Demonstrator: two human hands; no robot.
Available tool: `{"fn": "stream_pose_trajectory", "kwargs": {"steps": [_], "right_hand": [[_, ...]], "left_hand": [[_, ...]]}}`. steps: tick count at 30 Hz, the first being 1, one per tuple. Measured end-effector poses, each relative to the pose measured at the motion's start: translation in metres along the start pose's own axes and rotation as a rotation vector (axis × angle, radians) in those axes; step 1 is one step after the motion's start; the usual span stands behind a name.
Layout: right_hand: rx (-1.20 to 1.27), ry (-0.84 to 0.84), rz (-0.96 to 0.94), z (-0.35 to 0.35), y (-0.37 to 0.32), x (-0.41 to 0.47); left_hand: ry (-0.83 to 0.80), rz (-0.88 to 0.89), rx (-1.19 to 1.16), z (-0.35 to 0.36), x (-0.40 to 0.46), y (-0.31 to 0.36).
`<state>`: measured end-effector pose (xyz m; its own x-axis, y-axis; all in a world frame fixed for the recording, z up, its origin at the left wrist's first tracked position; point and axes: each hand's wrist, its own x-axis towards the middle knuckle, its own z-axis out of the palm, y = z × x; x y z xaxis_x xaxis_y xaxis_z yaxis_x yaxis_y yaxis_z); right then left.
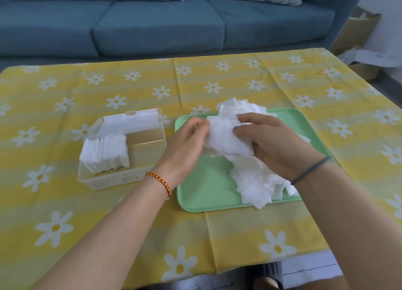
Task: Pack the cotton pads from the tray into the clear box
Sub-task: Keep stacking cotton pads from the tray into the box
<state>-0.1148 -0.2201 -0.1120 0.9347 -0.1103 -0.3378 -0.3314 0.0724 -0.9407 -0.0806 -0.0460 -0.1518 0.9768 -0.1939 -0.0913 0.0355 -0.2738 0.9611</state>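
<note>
Both hands, the left hand [191, 135] and right hand [267, 141], pinch a bunch of white square cotton pads [228, 137] in curled fingers above the green plastic tray [202, 194], with the clear plastic box [121, 150] lying leftward, nearer the left hand.

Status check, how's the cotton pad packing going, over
Left hand and right hand both grip a bunch of cotton pads above the green tray. Clear box open, one stack in its left part. Nothing in the way.
</note>
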Motion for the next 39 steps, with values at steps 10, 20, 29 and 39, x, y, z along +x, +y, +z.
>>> {"fn": "stream_pose_trajectory", "kwargs": {"steps": [10,20,29,39], "right_hand": [[-0.099,0.028,0.027,0.005,0.002,0.004],[-0.054,-0.019,0.058,0.002,0.0,0.003],[-0.225,0.037,0.052,-0.003,0.0,0.007],[-0.546,0.178,-0.218,0.011,0.002,0.013]], "left_hand": [[0.036,0.094,0.012,-0.002,0.003,-0.002],[0.016,0.119,0.05,-0.003,0.003,-0.003],[0.16,0.117,0.123,-0.014,0.011,-0.01],[0.141,0.128,0.083,-0.019,0.008,-0.006]]}}
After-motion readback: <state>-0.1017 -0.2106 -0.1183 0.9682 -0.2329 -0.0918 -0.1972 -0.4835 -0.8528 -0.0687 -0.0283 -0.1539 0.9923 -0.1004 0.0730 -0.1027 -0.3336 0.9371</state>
